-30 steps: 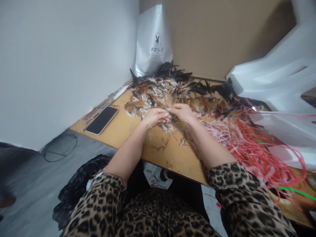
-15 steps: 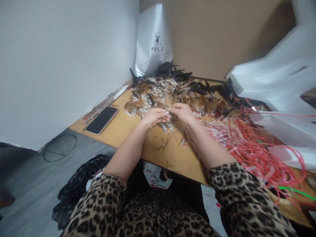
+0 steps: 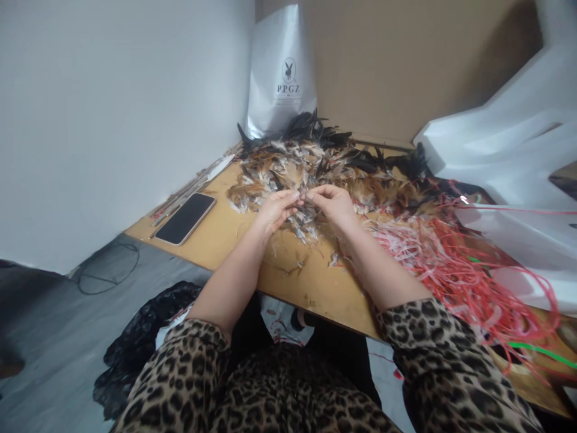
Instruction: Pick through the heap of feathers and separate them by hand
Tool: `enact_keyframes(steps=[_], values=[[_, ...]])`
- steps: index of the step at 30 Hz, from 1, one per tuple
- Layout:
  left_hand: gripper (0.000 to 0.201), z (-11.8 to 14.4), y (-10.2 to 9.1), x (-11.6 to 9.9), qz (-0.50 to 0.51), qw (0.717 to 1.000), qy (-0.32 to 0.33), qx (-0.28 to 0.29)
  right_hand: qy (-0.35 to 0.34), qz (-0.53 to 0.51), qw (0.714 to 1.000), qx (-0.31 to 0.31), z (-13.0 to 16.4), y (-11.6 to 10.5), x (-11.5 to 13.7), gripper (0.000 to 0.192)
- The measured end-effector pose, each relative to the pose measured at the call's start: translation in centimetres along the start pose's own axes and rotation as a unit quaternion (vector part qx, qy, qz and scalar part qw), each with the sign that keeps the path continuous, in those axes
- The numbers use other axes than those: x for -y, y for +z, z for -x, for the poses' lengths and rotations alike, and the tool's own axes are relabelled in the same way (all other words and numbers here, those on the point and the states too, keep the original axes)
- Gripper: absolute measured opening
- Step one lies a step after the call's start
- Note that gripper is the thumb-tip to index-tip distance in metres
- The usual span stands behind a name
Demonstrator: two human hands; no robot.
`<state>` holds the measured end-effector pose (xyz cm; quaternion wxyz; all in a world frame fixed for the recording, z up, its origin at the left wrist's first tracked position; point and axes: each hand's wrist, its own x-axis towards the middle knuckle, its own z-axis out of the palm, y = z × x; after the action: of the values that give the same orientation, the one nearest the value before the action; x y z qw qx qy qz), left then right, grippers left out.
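Both hands have lifted a little off the worktop since a second ago and the fingers have loosened, so the left hand [image 3: 276, 210] and the right hand [image 3: 332, 203] now meet fingertip to fingertip just above the near edge of the feather pile [image 3: 315, 165]. Each hand is pinched together with thumb against forefinger, and between them they seem to hold a small tuft of feathers [image 3: 303, 211], though it is too small and blurred to say how many. Such feathers look very light, soft and easily bent or frayed; a gentle pinch at the stiffer quill end would likely serve better than a grip on the downy vane. Both wrists are bent slightly inward and the forearms run up from leopard-print sleeves [image 3: 433, 355], converging in a narrow V toward the pile. Loose bits of down lie scattered on the worktop [image 3: 234, 240] just nearer than the pile. To the pile's right spreads a tangle of red and pink strips [image 3: 451, 264], touching its edge. To the pile's left, well apart, a dark phone [image 3: 186, 218] lies flat. Behind the pile a white bag [image 3: 282, 72] stands against the wall.
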<state>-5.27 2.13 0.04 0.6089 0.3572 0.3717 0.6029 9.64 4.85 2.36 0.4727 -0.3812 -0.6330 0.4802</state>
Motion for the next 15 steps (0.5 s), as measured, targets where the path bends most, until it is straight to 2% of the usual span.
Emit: enact_keyframes(steps=[3, 5, 8, 11, 15], values=[[0.013, 0.0, 0.0, -0.2, 0.038, 0.999, 0.01, -0.005, -0.041, 0.076, 0.996, 0.029, 0.3, 0.2, 0.2, 0.02], [0.012, 0.1, 0.2, -0.3, 0.051, 0.999, 0.02, 0.002, -0.021, 0.08, 0.995, 0.058, 0.6, 0.5, 0.3, 0.022], [0.015, 0.3, 0.4, -0.3, 0.053, 0.998, 0.034, 0.031, 0.036, 0.037, 0.995, 0.088, 0.8, 1.2, 0.3, 0.025], [0.019, 0.4, 0.5, -0.3, 0.039, 0.997, 0.035, 0.064, 0.067, -0.031, 0.993, 0.089, 0.9, 1.7, 0.2, 0.027], [0.018, 0.4, 0.4, -0.3, 0.026, 0.997, 0.031, 0.06, 0.091, -0.098, 0.989, 0.07, 1.0, 1.8, 0.2, 0.03]])
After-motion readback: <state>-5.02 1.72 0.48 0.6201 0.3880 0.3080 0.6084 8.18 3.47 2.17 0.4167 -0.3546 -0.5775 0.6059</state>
